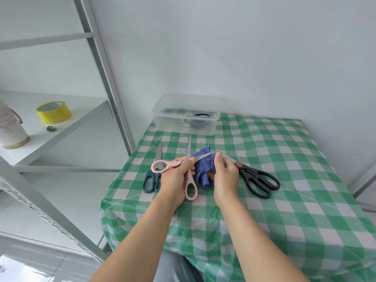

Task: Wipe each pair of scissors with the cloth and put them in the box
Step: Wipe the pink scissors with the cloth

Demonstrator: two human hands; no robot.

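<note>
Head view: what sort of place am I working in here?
Likely a plain storage or utility room, though that is a guess: a small green-checked table sits in a bare white corner, beside a white metal shelving rack holding a roll of yellow tape.

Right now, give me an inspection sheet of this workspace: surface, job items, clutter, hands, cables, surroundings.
Surface: checked tablecloth under clear film.
Job's things: pink scissors open, one blade in the blue cloth; teal scissors and black scissors lie on the table; clear box at the far edge, dark item inside.
Clutter: nothing seen.
Hands: left hand grips the pink scissors; right hand holds the cloth.
Cables: nothing seen.
Surroundings: metal shelf on the left, with yellow tape roll and pale container; white wall.
</note>
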